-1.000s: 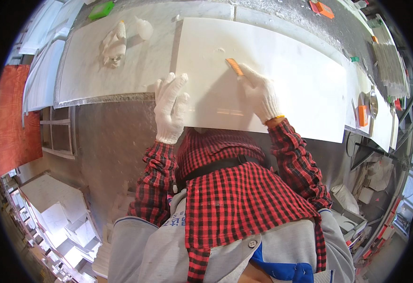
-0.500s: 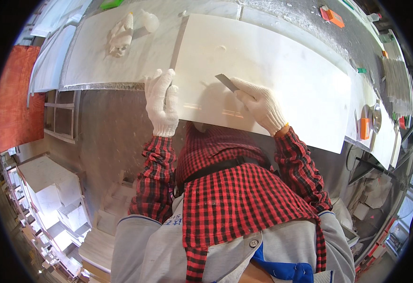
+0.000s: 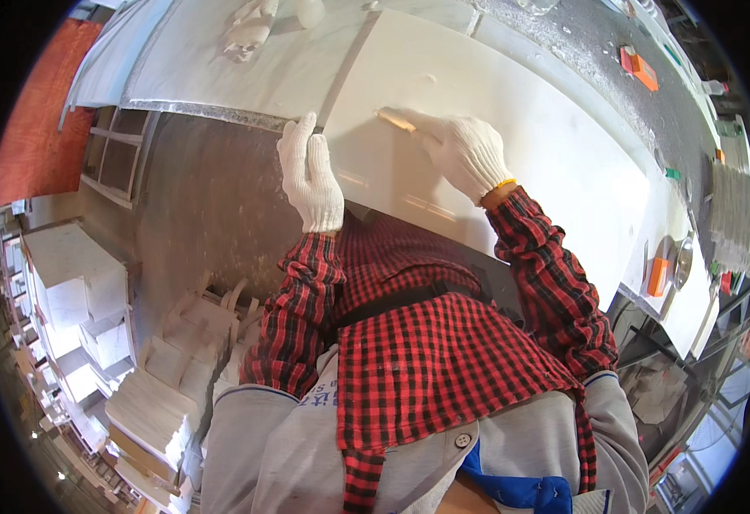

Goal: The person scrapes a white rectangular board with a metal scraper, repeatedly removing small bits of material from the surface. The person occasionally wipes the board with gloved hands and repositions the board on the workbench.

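Note:
A glossy white slab [image 3: 546, 163] lies on the worktable in front of me. In my right hand [image 3: 471, 156], gloved in white knit, is a flat metal scraper blade [image 3: 395, 120]. The blade points left over the slab's left half and catches a warm glint; I cannot tell whether its edge touches the surface. My left hand [image 3: 313, 182], in a matching glove, is at the slab's near left corner with its fingers stretched out, and nothing shows in it. Whether its fingertips touch the slab's edge is hard to make out.
A crumpled white glove [image 3: 250, 31] and a small whitish container [image 3: 310, 12] sit on the marbled slab [image 3: 212, 73] at the far left. Orange boxes [image 3: 645, 74] stand at the far right. White blocks [image 3: 75, 274] and stacked pieces [image 3: 156, 411] are at lower left.
My right hand has turned and shifted slightly up and left in view, with the blade tilting and now shining. The whole scene has rotated a little as my head moved.

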Available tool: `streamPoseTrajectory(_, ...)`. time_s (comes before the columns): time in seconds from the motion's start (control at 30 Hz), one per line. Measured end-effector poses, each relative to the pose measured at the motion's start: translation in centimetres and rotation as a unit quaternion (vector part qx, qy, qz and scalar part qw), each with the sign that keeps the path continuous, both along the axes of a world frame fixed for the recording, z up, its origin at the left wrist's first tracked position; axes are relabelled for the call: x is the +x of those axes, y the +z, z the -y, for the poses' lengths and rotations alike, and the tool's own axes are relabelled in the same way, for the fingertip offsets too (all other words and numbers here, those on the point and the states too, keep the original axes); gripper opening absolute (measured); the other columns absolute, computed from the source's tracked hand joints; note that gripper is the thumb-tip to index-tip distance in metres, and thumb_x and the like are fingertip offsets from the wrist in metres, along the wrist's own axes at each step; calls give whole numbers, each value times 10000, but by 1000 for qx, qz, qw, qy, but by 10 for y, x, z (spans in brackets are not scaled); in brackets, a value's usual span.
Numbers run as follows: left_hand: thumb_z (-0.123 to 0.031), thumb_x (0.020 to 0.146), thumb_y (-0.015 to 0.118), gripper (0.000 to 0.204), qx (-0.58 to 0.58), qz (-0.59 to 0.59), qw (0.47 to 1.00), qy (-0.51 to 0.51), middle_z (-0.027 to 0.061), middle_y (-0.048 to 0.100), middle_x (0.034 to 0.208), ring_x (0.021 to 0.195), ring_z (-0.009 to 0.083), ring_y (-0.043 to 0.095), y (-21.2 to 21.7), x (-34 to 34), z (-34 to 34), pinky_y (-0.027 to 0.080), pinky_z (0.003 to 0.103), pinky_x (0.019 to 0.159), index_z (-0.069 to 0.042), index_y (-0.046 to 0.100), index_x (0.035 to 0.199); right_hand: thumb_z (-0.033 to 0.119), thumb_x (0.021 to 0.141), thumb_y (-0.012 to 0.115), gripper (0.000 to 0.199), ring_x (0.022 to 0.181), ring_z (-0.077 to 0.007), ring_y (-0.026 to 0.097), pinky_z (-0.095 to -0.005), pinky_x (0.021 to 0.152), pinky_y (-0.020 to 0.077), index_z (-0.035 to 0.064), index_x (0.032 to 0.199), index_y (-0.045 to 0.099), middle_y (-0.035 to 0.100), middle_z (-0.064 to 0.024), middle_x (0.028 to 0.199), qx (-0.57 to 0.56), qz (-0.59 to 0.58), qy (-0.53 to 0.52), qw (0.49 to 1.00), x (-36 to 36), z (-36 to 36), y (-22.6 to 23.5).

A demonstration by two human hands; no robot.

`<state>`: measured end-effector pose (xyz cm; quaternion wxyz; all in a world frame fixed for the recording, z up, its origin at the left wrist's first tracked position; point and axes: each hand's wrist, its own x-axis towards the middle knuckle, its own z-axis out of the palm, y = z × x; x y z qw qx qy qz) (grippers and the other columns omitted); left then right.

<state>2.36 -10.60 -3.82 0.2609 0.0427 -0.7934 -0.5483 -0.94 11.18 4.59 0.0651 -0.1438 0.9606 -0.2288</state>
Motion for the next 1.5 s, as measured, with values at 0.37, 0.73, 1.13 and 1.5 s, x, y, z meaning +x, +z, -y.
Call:
streamPoseTrajectory(0.37, -72, 942, 668, 423, -197, 8, 980, -23, 133, 589, 1409, 1345, 313, 503, 23, 13, 11, 356, 425, 1155, -8, 608, 1356, 293, 955, 585, 362, 788, -322, 690, -419, 680, 538, 271, 1298, 698, 740, -109, 908, -53, -37, 125, 990, -24, -21, -26)
streamPoseTrajectory(0.73, -368, 630, 920, 1129, -422, 168, 862, -227, 166, 316, 1632, 1531, 453, 174, 70, 25, 17, 120, 582, 1264, -93, 343, 1560, 308, 942, 589, 357, 909, -336, 688, -441, 772, 546, 283, 1277, 708, 737, -120, 1017, -43, -45, 290, 955, -81, -12, -14)
streamPoseTrajectory(1.13, -170, 677, 836, 885, -459, 107, 843, -259, 155, 494, 1527, 1491, 445, 305, 59, 4, 21, 178, 625, 1236, -105, 465, 1478, 169, 926, 565, 405, 795, -309, 662, -410, 681, 526, 284, 1296, 683, 690, -60, 869, -12, -49, 343, 938, -87, -10, -16)
streamPoseTrajectory(1.5, -100, 644, 810, 777, -487, 84, 831, -255, 144, 529, 1484, 1438, 428, 395, 57, 0, 20, 267, 627, 1183, -87, 559, 1379, 154, 912, 548, 398, 799, -316, 669, -440, 665, 530, 272, 1289, 599, 644, -67, 840, 68, -13, 327, 942, -72, -4, 3)
